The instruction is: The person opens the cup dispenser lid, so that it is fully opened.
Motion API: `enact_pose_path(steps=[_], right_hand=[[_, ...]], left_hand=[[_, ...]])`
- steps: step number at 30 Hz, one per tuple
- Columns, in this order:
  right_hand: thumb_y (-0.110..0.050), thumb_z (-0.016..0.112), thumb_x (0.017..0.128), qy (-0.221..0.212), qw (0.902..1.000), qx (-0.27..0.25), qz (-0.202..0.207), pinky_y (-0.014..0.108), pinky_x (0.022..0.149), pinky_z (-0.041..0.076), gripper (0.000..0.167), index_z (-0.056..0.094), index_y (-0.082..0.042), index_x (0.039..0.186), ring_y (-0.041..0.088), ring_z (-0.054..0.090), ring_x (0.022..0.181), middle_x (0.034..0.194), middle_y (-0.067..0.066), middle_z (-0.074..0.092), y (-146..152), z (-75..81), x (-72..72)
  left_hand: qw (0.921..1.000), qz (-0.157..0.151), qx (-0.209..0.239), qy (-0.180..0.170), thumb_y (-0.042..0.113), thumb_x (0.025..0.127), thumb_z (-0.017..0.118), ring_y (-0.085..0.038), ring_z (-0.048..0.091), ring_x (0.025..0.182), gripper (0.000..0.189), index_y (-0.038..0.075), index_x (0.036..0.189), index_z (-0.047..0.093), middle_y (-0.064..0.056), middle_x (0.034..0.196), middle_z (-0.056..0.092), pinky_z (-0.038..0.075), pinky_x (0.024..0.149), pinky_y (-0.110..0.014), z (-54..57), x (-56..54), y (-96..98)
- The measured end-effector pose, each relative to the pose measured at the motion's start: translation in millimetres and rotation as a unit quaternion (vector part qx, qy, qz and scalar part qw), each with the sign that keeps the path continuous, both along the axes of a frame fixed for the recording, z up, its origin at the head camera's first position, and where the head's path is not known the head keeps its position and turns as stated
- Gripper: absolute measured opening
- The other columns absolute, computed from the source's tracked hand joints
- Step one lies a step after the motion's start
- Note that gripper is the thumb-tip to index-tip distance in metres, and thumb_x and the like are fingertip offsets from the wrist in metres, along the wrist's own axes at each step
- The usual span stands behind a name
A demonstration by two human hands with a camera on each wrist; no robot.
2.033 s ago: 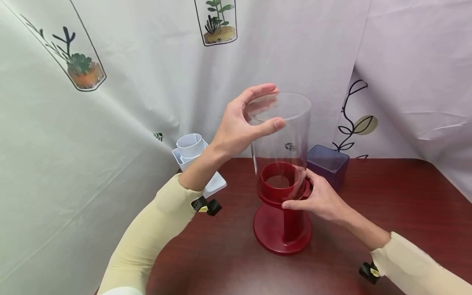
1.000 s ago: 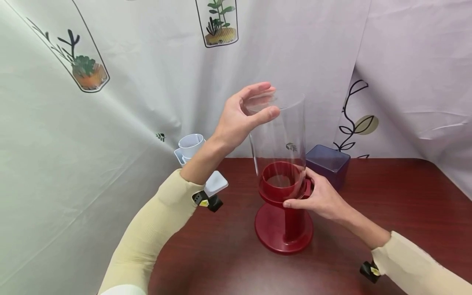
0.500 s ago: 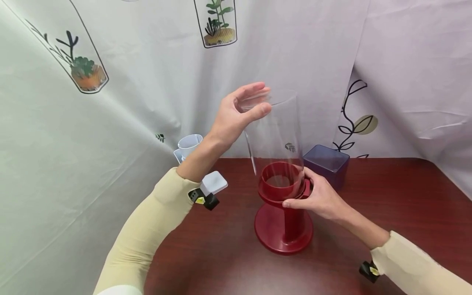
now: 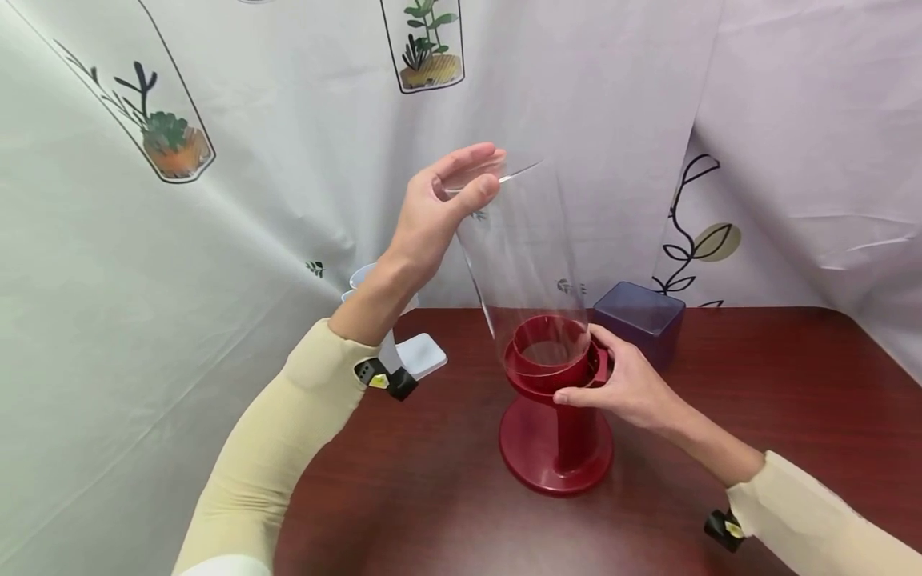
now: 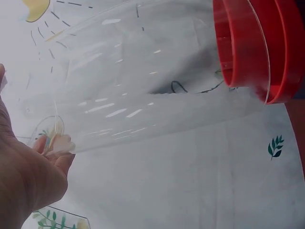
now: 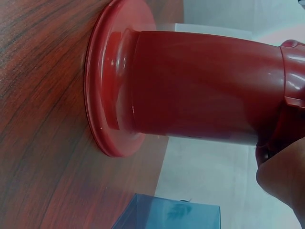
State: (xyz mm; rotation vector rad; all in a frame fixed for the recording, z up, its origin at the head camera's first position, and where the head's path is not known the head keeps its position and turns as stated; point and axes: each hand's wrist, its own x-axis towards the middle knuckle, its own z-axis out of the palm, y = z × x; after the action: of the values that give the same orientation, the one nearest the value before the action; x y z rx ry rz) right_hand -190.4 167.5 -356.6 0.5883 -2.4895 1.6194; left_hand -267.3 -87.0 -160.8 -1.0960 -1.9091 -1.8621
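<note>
A tall clear cylinder (image 4: 522,248) leans to the left over a red dispenser stand (image 4: 576,440). My left hand (image 4: 428,216) grips its top rim, thumb on the near side and fingers across the far side. In the left wrist view, the cylinder's lower edge overlaps the red collar (image 5: 281,43) at a slant, around the inner ring. My right hand (image 4: 627,388) holds the collar by its right side, thumb in front; the other fingers are mostly hidden behind it. The stand's round foot (image 6: 102,95) sits upright on the table.
A translucent blue square container (image 4: 641,316) stands behind my right hand. Left of the stand, partly covered by my left forearm, is a white item with a flat square piece (image 4: 421,356). Printed curtains (image 4: 612,96) hang behind the dark red wooden table (image 4: 756,384).
My left hand has moved left and slightly up, tipping the cylinder from nearly upright to a left lean; its lower edge has shifted on the collar. My right hand keeps its hold on the collar.
</note>
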Motion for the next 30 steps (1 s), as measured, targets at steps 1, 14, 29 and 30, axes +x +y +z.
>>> enact_pose_path(steps=[1,14,29,30], right_hand=[[-0.03,0.095,0.08,-0.002,1.0,-0.001,0.001,0.031,0.082,0.063,0.084,0.051,-0.008,0.148,0.029,0.064,0.109,0.127,0.013,0.067,0,-0.3,-0.3],[-0.026,0.093,0.081,0.0,0.9995,-0.027,0.018,0.034,0.083,0.064,0.091,0.045,-0.012,0.157,0.033,0.06,0.123,0.145,0.015,0.059,1,-4.1,0.3],[-0.024,0.092,0.083,0.008,0.9993,-0.032,0.019,0.032,0.083,0.063,0.087,0.047,-0.01,0.156,0.031,0.063,0.117,0.14,0.01,0.062,0,-3.5,0.2],[-0.024,0.092,0.083,0.007,0.9993,-0.032,0.019,0.032,0.083,0.063,0.087,0.047,-0.01,0.156,0.031,0.063,0.117,0.14,0.01,0.062,0,-3.7,0.2]], left_hand=[[1.0,0.003,0.003,0.0,0.009,0.096,0.071,-0.025,0.068,0.126,0.047,-0.004,0.141,0.064,-0.01,0.133,0.072,0.055,0.105,-0.038,1.6,0.4,-0.9],[0.9983,0.024,0.053,0.007,0.005,0.09,0.072,-0.024,0.067,0.127,0.051,-0.008,0.138,0.064,-0.018,0.134,0.071,0.053,0.109,-0.036,19.6,0.4,-22.5],[0.9918,0.117,0.047,0.018,0.005,0.089,0.078,-0.021,0.068,0.12,0.056,-0.007,0.141,0.062,-0.018,0.138,0.068,0.056,0.102,-0.032,7.3,-23.2,-59.4],[0.9911,0.124,0.044,0.015,0.006,0.089,0.079,-0.021,0.068,0.12,0.057,-0.007,0.142,0.062,-0.017,0.137,0.069,0.056,0.102,-0.032,4.1,-25.4,-60.8]])
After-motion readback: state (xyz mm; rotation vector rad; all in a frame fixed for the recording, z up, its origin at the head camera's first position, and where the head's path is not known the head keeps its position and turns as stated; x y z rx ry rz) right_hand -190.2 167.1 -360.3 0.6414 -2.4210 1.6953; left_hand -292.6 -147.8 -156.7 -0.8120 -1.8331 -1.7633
